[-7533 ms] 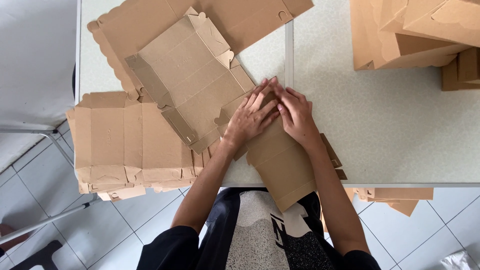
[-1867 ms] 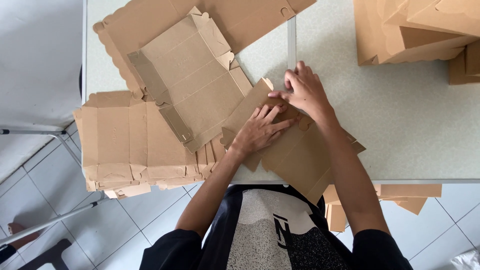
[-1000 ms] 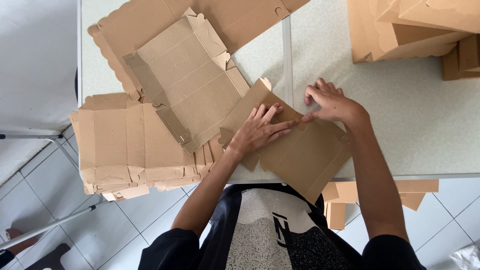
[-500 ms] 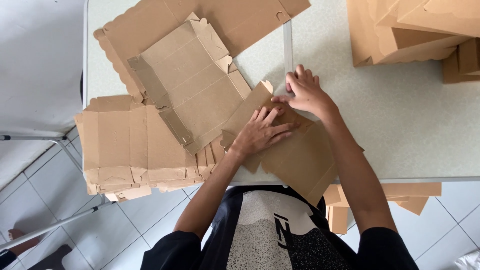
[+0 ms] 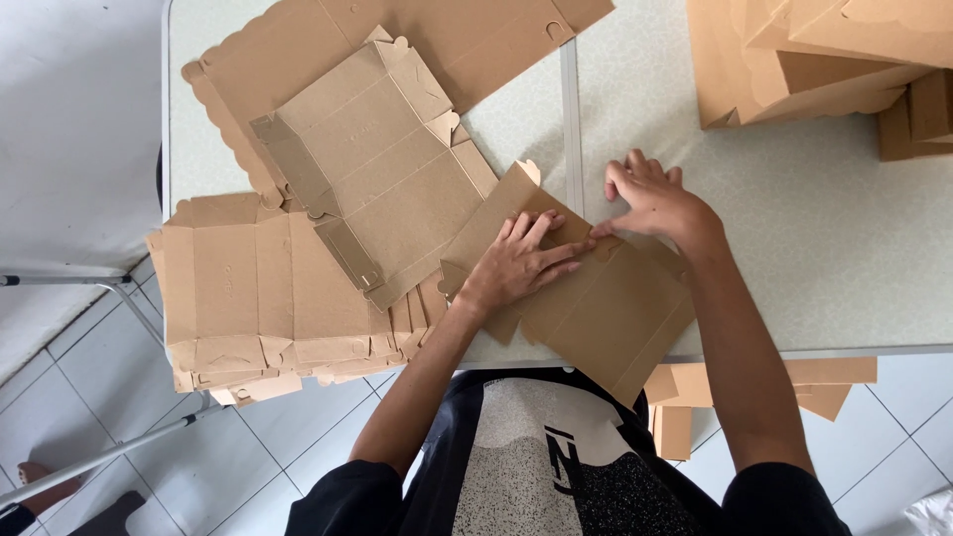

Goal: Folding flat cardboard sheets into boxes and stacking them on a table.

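Observation:
A flat brown cardboard box blank [image 5: 606, 318] lies tilted at the near edge of the pale table [image 5: 844, 248], partly overhanging it. My left hand [image 5: 521, 260] presses flat on its upper left part, fingers spread and pointing right. My right hand [image 5: 655, 199] rests at the blank's far right edge, with the thumb and fingertips on a folded flap and the fingers partly on the table. Neither hand lifts the cardboard.
A stack of flat blanks [image 5: 258, 298] overhangs the table's left corner. An unfolded blank [image 5: 377, 169] lies on larger scalloped sheets [image 5: 298, 69] behind it. Folded boxes [image 5: 824, 60] stand at the far right. More cardboard [image 5: 754, 387] sits below the table edge. The floor is tiled.
My right hand has shifted right along the blank's far edge, away from the upper corner. My left hand stays pressed on the blank.

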